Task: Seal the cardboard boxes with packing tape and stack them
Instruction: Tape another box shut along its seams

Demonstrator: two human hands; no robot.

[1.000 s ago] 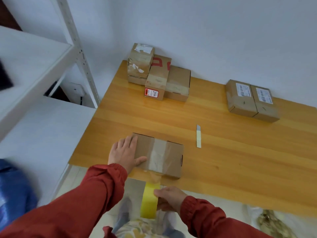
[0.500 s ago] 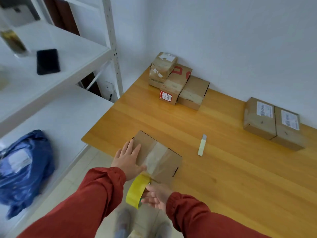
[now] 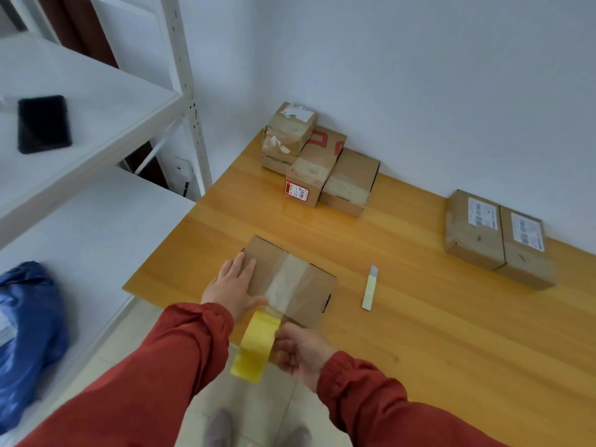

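Pulled farther off the box (image 3: 317, 290) the flat left hand (image 3: 230, 285) is pinning, the tape roll (image 3: 256, 343) in the right hand (image 3: 301, 353)'s grip is seemingly nearing a cut.

— Can you read anything from there?
— Not a word. The red label (image 3: 296, 190) on the end of the middle box (image 3: 314, 171), upper centre of the frame, has print too small for you.
— The big red marks (image 3: 324, 141) on its top?
— Partly hidden; you can't tell the characters.
— The two boxes (image 3: 474, 243) at the right?
— Each has a white label (image 3: 482, 215) with barcode stripes, nothing legible. Same for the torn white sticker (image 3: 298, 111) on the far box (image 3: 287, 133).
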